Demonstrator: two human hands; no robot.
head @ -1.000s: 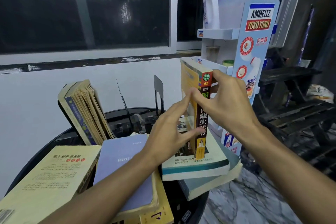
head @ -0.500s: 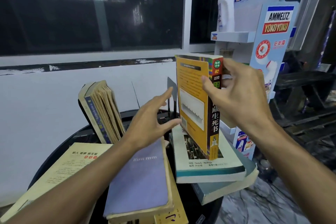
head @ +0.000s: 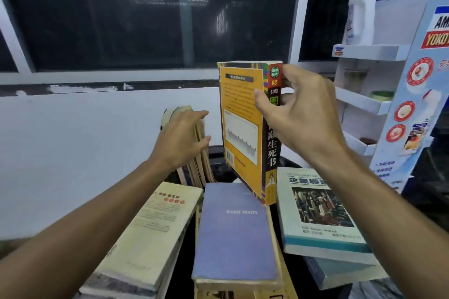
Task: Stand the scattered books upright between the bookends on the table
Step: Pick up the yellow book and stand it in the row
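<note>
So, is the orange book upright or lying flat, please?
Upright, slightly tilted: the right hand grips the orange book with its spine near-vertical.

Orange book (head: pixel 240 116) higher, further left.

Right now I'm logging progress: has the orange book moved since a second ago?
Yes. The orange book, gripped by the right hand, stood on the teal-edged book; now it is off it, leftward, lower corner over the purple book.

Orange book (head: pixel 243 126) spine: "02"; purple book (head: pixel 233 233) cover: "HANYU PINYIN".
</note>
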